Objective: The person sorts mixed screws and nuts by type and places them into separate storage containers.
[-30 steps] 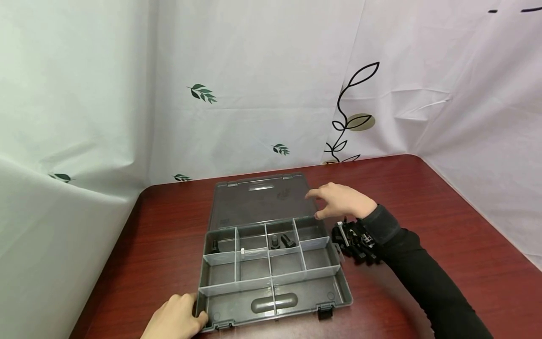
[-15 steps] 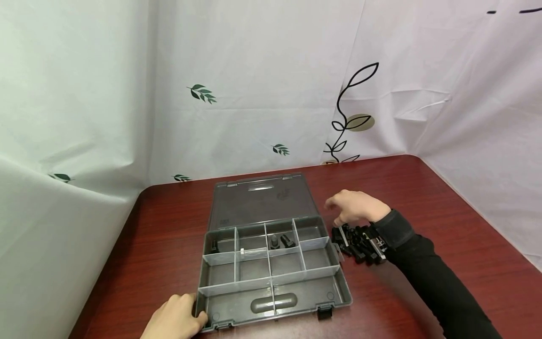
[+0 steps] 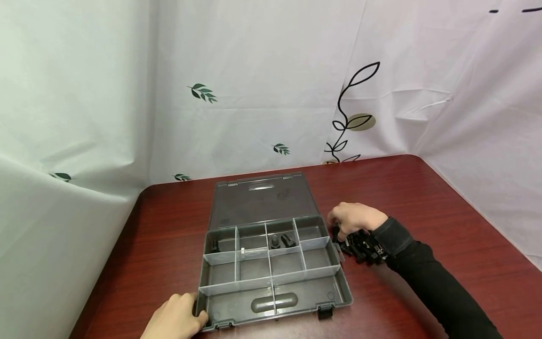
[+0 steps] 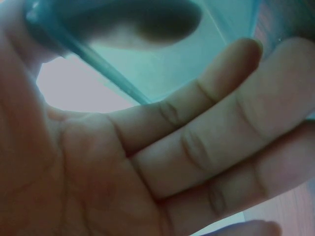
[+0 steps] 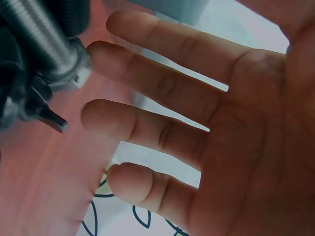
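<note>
My left hand [image 3: 175, 316] holds the near left corner of a grey divided organizer box [image 3: 237, 301], thumb at the front edge and fingers along the side. In the left wrist view the thumb overlaps the box wall and the fingers extend beside it. My right hand [image 3: 355, 217] is over a pile of black and silver bolts [image 3: 360, 252] at the box's right side. The right wrist view shows its fingers spread and bent, with fingertips close to a silver threaded bolt [image 5: 42, 34]. Part of the pile is hidden under this hand.
The box's lid [image 3: 258, 202] lies folded back behind it. In its back row are a black bolt [image 3: 215, 246], two more black bolts [image 3: 288, 241] and a slim pale bolt [image 3: 243, 251]. A latch [image 3: 325, 311] hangs at the front. White curtains [image 3: 254, 94] surround the red-brown table [image 3: 156, 245].
My right hand has moved from beside the lid, rightward and down toward me, onto the bolt pile. The left hand and the box have stayed in place.
</note>
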`<state>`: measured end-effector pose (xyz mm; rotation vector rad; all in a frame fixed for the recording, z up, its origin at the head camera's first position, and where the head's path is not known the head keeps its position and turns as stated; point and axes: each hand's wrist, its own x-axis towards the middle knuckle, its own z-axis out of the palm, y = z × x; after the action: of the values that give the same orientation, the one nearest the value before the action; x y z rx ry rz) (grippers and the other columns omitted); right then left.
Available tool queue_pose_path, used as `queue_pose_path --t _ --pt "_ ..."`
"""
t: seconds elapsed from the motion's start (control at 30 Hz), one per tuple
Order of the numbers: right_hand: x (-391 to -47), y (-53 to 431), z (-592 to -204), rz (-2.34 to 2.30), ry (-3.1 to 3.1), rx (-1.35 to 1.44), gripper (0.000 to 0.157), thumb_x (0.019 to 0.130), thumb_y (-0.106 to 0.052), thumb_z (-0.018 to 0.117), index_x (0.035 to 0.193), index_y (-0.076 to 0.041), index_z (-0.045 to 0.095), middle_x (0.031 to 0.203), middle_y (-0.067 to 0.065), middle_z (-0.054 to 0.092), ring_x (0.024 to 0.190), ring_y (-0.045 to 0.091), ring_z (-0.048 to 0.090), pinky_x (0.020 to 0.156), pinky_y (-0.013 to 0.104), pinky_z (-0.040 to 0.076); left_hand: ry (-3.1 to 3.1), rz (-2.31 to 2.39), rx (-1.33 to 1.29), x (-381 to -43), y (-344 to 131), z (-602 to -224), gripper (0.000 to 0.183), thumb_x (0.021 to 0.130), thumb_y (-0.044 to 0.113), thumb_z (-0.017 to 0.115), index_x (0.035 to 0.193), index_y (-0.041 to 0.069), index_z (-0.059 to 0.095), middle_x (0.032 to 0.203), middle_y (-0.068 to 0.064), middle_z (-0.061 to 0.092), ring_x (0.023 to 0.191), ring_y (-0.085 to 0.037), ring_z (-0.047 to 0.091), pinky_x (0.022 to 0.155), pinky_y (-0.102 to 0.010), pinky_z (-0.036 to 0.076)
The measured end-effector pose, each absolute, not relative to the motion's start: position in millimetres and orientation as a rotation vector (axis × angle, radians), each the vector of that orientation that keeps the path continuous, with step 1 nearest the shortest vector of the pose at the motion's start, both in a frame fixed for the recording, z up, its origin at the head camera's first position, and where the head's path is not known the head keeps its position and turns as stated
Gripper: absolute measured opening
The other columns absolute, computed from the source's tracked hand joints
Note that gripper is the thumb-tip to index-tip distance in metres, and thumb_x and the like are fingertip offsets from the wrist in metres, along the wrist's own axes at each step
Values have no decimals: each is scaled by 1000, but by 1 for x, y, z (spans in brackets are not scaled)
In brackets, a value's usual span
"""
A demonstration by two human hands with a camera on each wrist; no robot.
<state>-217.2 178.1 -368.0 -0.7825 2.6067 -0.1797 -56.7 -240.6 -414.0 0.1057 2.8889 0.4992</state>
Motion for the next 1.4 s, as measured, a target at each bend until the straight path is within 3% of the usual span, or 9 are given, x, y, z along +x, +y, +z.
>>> queue_pose_path --t 0.67,1.13,1.4 --pt "-216 176 -378 -217 2588 -823 25 71 -9 71 95 -15 68 97 0 62 74 12 50 61 29 41 2939 507 152 -57 -241 -414 19 65 28 67 72 15 56 67 -1 58 59 -15 49 56 -41 41" --pt "-218 179 -377 -261 2607 -923 21 71 -16 72 92 -16 69 91 -4 63 79 11 55 66 30 44 2918 494 144 -57 -241 -413 19 66 28 67 74 14 57 68 0 58 60 -15 49 57 -41 41" --pt "-220 183 -360 -316 2599 -947 19 74 -15 71 93 -12 69 85 -3 61 67 9 53 65 28 44 2910 514 126 -56 -242 -413 18 66 27 66 72 15 55 67 0 56 59 -15 46 56 -41 41"
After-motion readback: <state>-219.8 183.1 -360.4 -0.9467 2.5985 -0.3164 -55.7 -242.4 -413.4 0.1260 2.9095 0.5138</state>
